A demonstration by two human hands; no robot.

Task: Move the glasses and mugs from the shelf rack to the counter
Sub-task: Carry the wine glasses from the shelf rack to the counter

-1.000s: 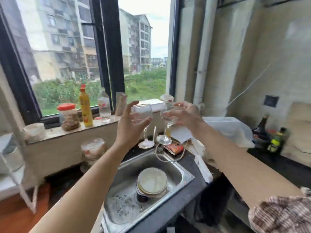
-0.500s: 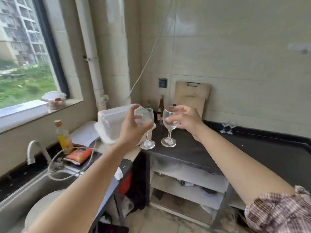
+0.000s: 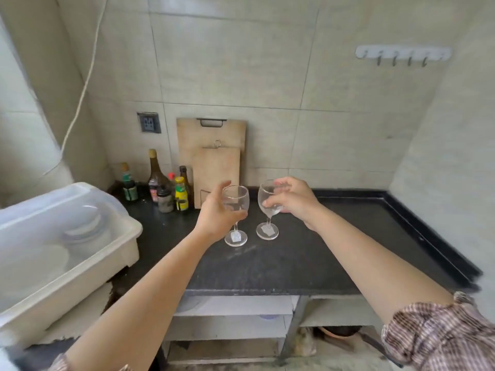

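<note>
Two clear stemmed wine glasses are held upright over the black counter (image 3: 334, 245). My left hand (image 3: 217, 214) grips the bowl of the left wine glass (image 3: 236, 202); its round foot hangs just above or at the counter surface. My right hand (image 3: 293, 202) holds the bowl of the right wine glass (image 3: 267, 207) from the right side, and whether its foot touches the counter I cannot tell. The two glasses are close together but apart. The shelf rack is out of view.
A white plastic tub (image 3: 67, 236) with plates inside stands at the left. Several sauce bottles (image 3: 160, 188) crowd the counter's back left corner. Two wooden cutting boards (image 3: 214, 156) lean on the tiled wall. A hook rail (image 3: 401, 54) hangs high on the right.
The view swung right from the window and sink to the black counter. Both hands carried the wine glasses along and lowered them to the counter surface.
</note>
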